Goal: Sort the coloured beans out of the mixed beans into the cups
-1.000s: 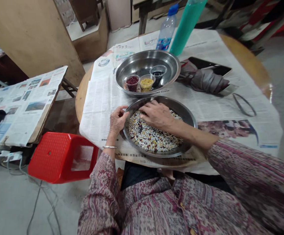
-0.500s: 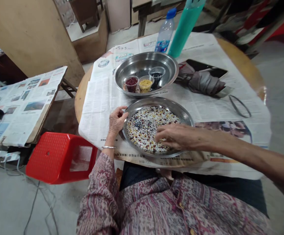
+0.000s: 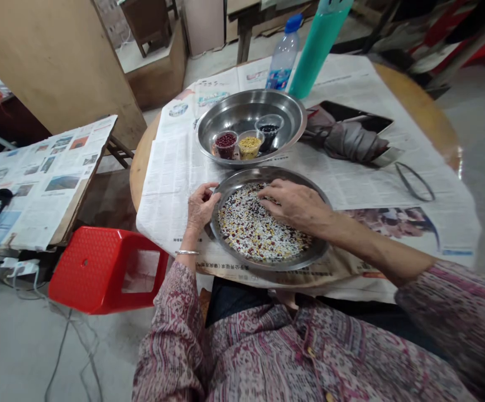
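Note:
A steel pan [image 3: 317, 254] full of mixed white, red, yellow and dark beans [image 3: 254, 231] lies on the newspaper in front of me. My left hand [image 3: 199, 207] grips the pan's left rim with curled fingers. My right hand [image 3: 294, 202] lies palm down on the beans at the pan's far side, fingers stretched flat. Behind it a second steel pan [image 3: 286, 109] holds three small cups: red beans [image 3: 226, 140], yellow beans [image 3: 249, 143] and dark beans [image 3: 268, 130].
A folded grey umbrella [image 3: 351, 140], a black band [image 3: 414, 181], a water bottle [image 3: 283, 53] and a green bottle [image 3: 315, 47] lie on the round newspaper-covered table [image 3: 430, 120]. A red plastic stool [image 3: 100, 268] and a paper-covered side table [image 3: 37, 178] stand to the left.
My right hand swept from the pan's far side to its near edge, then back up to the far side over the beans. The left hand stayed on the rim.

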A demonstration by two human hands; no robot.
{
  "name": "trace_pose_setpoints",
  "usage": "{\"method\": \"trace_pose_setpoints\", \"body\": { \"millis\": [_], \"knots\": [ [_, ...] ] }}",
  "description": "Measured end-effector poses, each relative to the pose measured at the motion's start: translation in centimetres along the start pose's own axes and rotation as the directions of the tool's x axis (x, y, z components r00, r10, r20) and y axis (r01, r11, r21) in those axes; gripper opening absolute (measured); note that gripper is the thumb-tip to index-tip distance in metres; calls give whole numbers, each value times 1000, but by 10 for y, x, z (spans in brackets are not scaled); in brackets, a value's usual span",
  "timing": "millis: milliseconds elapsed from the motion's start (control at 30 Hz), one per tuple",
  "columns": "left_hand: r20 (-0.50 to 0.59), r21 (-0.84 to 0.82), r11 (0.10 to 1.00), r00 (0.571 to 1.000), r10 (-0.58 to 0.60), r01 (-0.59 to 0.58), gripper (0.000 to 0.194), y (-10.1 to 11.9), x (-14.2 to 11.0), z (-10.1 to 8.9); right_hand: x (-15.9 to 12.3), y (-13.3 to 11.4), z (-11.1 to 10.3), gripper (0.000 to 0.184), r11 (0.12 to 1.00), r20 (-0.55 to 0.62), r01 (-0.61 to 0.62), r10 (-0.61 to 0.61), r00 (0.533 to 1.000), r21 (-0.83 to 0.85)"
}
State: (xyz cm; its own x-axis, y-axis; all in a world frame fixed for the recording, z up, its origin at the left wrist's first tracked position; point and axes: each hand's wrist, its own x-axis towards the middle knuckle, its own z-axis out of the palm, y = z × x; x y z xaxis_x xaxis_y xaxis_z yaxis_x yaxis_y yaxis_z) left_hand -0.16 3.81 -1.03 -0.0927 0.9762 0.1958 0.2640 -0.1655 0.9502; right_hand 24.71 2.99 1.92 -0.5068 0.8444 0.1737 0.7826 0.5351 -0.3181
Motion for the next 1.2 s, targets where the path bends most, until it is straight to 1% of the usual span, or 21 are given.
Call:
{"method": "trace_pose_setpoints", "body": {
  "millis": [67,100,133,200,267,367,433,467,533,633,667,700,733,800,867,933,1000,1067,1100,1133,1200],
  "knots": [
    [-2,3,1000,1000,-1,1,21,1,0,0,6,-7,6,37,999,-17,-40,39,999,-27],
    [-3,7,1000,1000,-1,1,21,1,0,0,9,-12,10,39,999,-2,-27,27,1000,-29],
    [-5,9,1000,1000,1,-1,21,1,0,0,12,-18,13,37,1000,19,5,-5,1000,-11],
    [-6,14,1000,1000,4,-4,21,2,0,0,17,-28,20,26,994,84,84,-90,992,65],
    [-7,21,1000,1000,6,-6,21,1,0,1,21,-34,23,21,980,143,122,-145,979,157],
    [-9,32,999,1000,-2,3,21,1,0,1,20,-36,19,17,953,207,81,-146,967,293],
    [-8,33,999,1000,-1,2,21,1,0,1,12,-37,12,17,915,239,60,-167,956,399],
    [-8,30,1000,1000,1,-1,21,1,0,1,7,-39,8,17,893,243,72,-198,950,445],
    [-12,21,1000,1000,10,-9,21,0,0,1,-6,-46,3,19,852,227,146,-293,929,503],
    [-13,9,1000,1000,17,-17,22,0,0,1,-21,-56,3,20,839,213,294,-425,880,458],
    [-12,10,1000,1000,17,-17,22,1,0,1,-23,-56,5,21,848,216,334,-447,868,411],
    [-12,14,1000,1000,15,-15,22,1,0,1,-24,-54,6,21,862,215,361,-451,866,355],
    [-12,18,1000,1000,13,-13,22,1,0,1,-23,-49,8,21,880,207,370,-438,875,298],
    [-16,23,1000,1000,9,-9,22,1,0,1,-19,-32,10,22,919,165,337,-372,913,202],
    [-15,28,1000,1000,3,-3,22,2,-1,2,-16,-11,8,23,961,84,251,-261,962,120],
    [-13,31,999,1000,-7,8,22,3,-1,1,-16,8,4,23,991,8,130,-130,991,30],
    [-9,23,1000,1000,-14,14,22,4,-1,1,-21,19,1,23,999,-28,-10,9,1000,-42],
    [-6,11,1000,1000,-16,16,22,5,-2,1,-29,22,0,36,993,-7,-105,105,994,-52],
    [-6,11,1000,1000,-17,17,22,5,-2,1,-32,21,0,40,993,19,-114,115,993,-29],
    [-7,14,1000,1000,-19,19,21,5,-2,1,-35,19,2,40,995,49,-99,98,994,9],
    [-13,26,999,1000,-25,26,21,5,-1,1,-36,10,6,27,993,93,-36,25,995,113]
  ]
}}
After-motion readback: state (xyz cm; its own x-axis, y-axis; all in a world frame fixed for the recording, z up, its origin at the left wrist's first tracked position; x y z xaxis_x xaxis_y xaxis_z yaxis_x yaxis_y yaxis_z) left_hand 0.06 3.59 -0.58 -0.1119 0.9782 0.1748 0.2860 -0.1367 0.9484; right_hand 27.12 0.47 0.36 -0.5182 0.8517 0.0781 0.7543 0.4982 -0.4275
